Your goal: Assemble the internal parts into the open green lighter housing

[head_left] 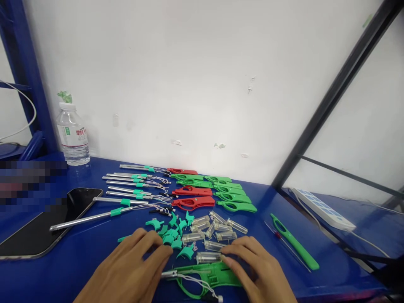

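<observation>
Close in front lies a green lighter handle half [221,273], its hollow side up, with a metal tube [169,274] and white wires at its left end. My left hand [132,265] is curled over that tube, hiding most of it. My right hand [259,265] pinches the right end of a clear plastic fuel tank [206,257] between thumb and forefinger, just above the handle half. Several more clear tanks [224,236] lie behind it. Beside them, nearer my left hand, is a pile of teal triggers [170,235].
Behind are several metal lighter tubes [126,189] with wires, red handle halves [192,203] and green handle halves [236,207]. A phone [47,227] and water bottle [73,134] are at left. At right are a green handle piece [298,246], screwdriver [278,235] and power strip [325,210].
</observation>
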Demonstrator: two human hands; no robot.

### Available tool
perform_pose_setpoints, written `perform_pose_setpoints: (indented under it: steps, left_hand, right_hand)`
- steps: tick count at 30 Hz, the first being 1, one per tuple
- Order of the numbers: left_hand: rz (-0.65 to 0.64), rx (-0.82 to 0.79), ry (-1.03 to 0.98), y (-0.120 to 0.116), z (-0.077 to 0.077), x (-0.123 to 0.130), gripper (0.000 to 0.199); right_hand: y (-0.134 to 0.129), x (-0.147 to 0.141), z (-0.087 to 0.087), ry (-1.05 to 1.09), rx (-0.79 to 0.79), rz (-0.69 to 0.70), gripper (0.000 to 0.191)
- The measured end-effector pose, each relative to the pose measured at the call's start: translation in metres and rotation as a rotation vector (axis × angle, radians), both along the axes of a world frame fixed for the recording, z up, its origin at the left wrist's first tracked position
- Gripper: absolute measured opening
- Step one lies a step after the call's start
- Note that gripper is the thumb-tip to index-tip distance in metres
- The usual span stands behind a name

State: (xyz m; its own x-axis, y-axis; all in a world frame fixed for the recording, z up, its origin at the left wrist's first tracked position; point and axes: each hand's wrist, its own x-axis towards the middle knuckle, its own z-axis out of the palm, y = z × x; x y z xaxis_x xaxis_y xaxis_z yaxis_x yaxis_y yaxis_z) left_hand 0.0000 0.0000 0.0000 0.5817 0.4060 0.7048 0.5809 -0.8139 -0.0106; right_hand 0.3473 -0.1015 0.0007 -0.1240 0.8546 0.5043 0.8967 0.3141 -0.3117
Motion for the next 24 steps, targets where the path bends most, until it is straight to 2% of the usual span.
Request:
perform_pose_setpoints:
  steps: [2,4,7,9,13,18,22,24]
  left_hand:
    - [-0.006,-0.242,0.193,0.005,0.021,0.012,0.046]
    - [0.119,-0.530,0.382,0.008,0.039,0.026,0.043]
    - [0.179,-0.740,0.486,0.011,0.057,0.040,0.036]
    - [0.169,-0.769,0.481,0.013,0.060,0.041,0.031]
    - [0.149,-0.775,0.450,0.019,0.054,0.034,0.028]
    - [0.168,-0.807,0.502,0.023,0.048,0.039,0.031]
    - [0.180,-0.825,0.560,0.020,0.058,0.050,0.035]
    - [0.180,-0.833,0.580,0.017,0.064,0.052,0.036]
  right_hand:
    - [0.011,-0.004,0.015,-0.038,-0.101,0.001,0.023]
    - [0.021,-0.013,0.027,-0.060,-0.192,0.016,0.024]
    - [0.032,-0.026,0.037,-0.085,-0.276,0.057,0.021]
    - [0.035,-0.033,0.041,-0.113,-0.299,0.082,0.021]
    - [0.036,-0.038,0.045,-0.158,-0.302,0.093,0.022]
    - [0.038,-0.037,0.037,-0.282,-0.240,0.097,0.025]
    - [0.038,-0.033,0.028,-0.334,-0.162,0.079,0.027]
    - [0.037,-0.029,0.029,-0.320,-0.114,0.065,0.029]
